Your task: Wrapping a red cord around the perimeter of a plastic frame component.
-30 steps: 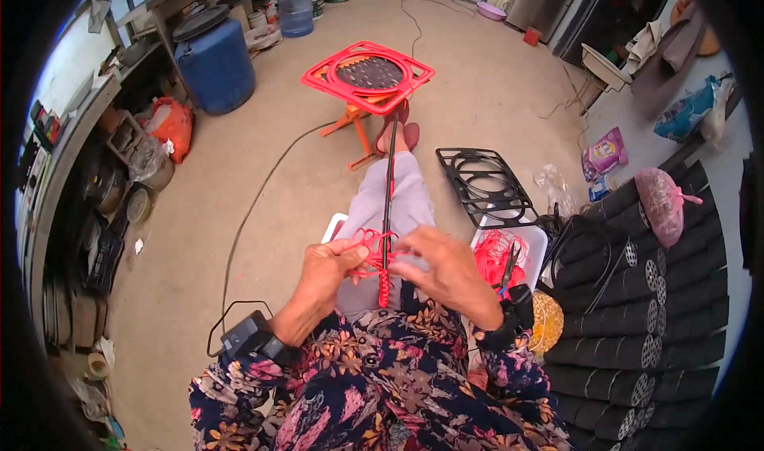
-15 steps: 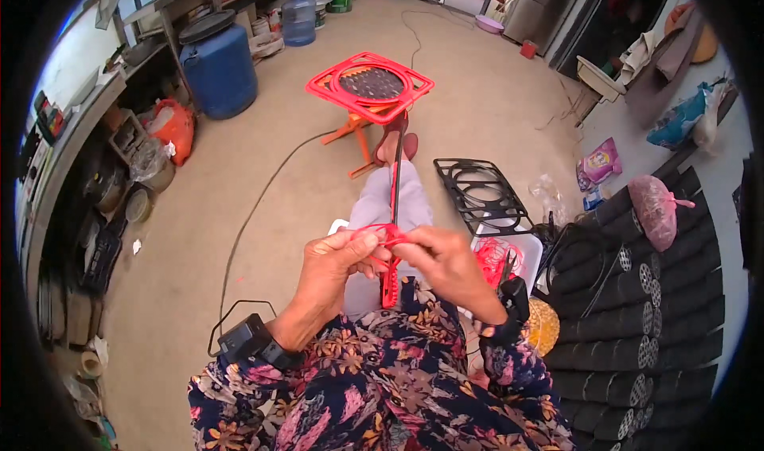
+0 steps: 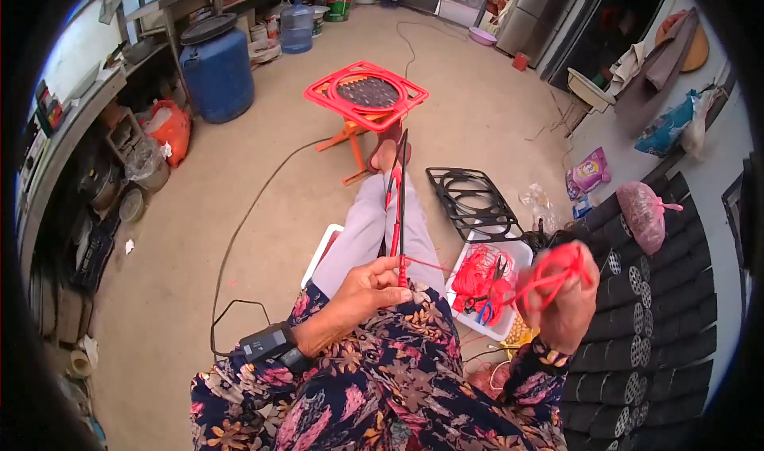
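My left hand (image 3: 368, 293) pinches the near end of a long dark rod wound with red cord (image 3: 400, 204) that runs away over my outstretched leg toward my foot. My right hand (image 3: 562, 292) is raised to the right, fist closed, with red cord (image 3: 549, 272) wrapped around it. A taut red strand (image 3: 434, 266) runs from the rod's near end to that hand. A black band with a small device sits on my left wrist.
A white tray (image 3: 519, 254) with red cord and scissors lies right of my leg. A black grid frame (image 3: 473, 200) lies beyond it, and a red frame stool (image 3: 366, 93) stands past my foot. Blue barrel (image 3: 217, 71) at far left; black cable (image 3: 239, 228) on the floor.
My right hand has left the rod and swung out to the right, pulling the red cord taut. My left hand stays gripping the rod's near end.
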`<action>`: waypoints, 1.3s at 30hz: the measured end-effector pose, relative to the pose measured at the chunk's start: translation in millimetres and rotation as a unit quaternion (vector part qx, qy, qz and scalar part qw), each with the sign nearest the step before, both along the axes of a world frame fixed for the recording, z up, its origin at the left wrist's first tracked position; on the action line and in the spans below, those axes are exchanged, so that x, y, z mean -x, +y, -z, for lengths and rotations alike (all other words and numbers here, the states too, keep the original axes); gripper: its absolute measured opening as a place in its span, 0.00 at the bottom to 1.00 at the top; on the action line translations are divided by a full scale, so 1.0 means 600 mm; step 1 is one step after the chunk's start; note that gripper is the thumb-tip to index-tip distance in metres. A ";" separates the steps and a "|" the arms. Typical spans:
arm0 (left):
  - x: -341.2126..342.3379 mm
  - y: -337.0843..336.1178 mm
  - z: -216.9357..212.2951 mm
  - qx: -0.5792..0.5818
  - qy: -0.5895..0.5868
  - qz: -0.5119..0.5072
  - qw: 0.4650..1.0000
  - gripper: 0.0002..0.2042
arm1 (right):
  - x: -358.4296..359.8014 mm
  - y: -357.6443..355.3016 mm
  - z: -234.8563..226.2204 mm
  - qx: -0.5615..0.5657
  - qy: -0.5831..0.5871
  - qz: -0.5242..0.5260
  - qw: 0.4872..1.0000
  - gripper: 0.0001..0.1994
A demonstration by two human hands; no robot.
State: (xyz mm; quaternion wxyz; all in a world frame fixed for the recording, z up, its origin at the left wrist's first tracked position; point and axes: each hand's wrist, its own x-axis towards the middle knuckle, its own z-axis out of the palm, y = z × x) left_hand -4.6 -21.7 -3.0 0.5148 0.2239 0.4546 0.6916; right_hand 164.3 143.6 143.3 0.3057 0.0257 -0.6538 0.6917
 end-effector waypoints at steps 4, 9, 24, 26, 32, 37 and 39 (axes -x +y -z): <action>-0.006 0.007 0.001 -0.015 0.034 -0.045 0.998 0.28 | 0.005 0.038 -0.016 -0.128 0.119 -0.322 0.930 0.13; -0.011 0.017 0.006 -0.012 0.028 -0.070 0.997 0.21 | 0.061 -0.001 -0.015 -0.056 0.148 -0.520 0.839 0.15; 0.062 0.007 -0.055 -0.036 0.130 -0.248 0.959 0.20 | 0.213 0.041 0.100 -0.492 -0.084 0.118 0.859 0.07; 0.053 0.014 -0.076 -0.014 0.195 -0.316 0.928 0.18 | 0.240 0.026 0.133 -0.520 -0.066 0.073 0.848 0.08; 0.080 0.029 -0.067 0.009 0.099 -0.180 0.979 0.09 | 0.223 0.022 0.119 -0.509 -0.133 0.040 0.850 0.08; 0.094 0.030 -0.080 0.066 0.094 -0.160 0.980 0.06 | 0.231 0.032 0.131 -0.499 -0.132 0.005 0.856 0.08; 0.100 0.035 -0.081 0.056 0.113 -0.186 0.974 0.06 | 0.227 0.036 0.115 -0.462 -0.100 0.059 0.879 0.09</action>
